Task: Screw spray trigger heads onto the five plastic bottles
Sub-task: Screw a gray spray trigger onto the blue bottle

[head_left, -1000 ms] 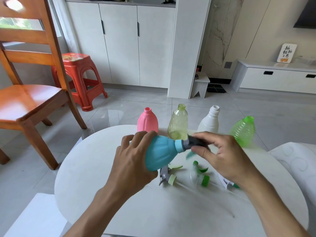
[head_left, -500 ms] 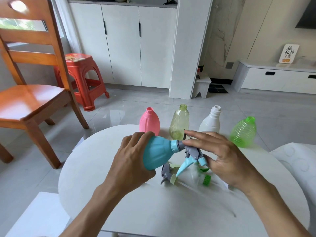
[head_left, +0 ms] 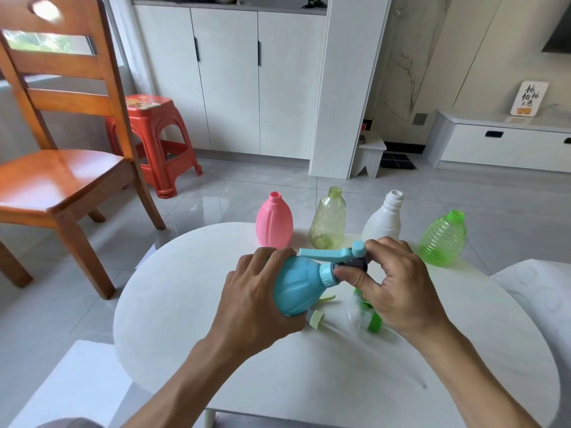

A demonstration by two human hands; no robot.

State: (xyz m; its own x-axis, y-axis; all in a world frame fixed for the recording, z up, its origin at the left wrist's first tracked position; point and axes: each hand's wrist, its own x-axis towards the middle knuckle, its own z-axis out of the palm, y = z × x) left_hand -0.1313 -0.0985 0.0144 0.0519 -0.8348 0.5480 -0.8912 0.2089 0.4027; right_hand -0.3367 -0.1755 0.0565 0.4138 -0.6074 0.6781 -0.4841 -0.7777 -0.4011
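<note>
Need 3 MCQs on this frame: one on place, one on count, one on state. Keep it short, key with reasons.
1. Where does the pink bottle stand in the row of four at the table's far edge?
A. leftmost
B. second from the right
C. rightmost

2. How many bottles stand with an open neck and no trigger head?
A. two
B. four
C. five

3. What is the state of the blue bottle?
A. standing upright, untouched
B. lying alone on the table
C. held sideways in the left hand, with the right hand on its trigger head

Key:
1 A: the yellow-tinted bottle, the white bottle and the green bottle all stand to its right.
2 B: all four of those necks are bare.
3 C: both hands grip it above the table.
</note>
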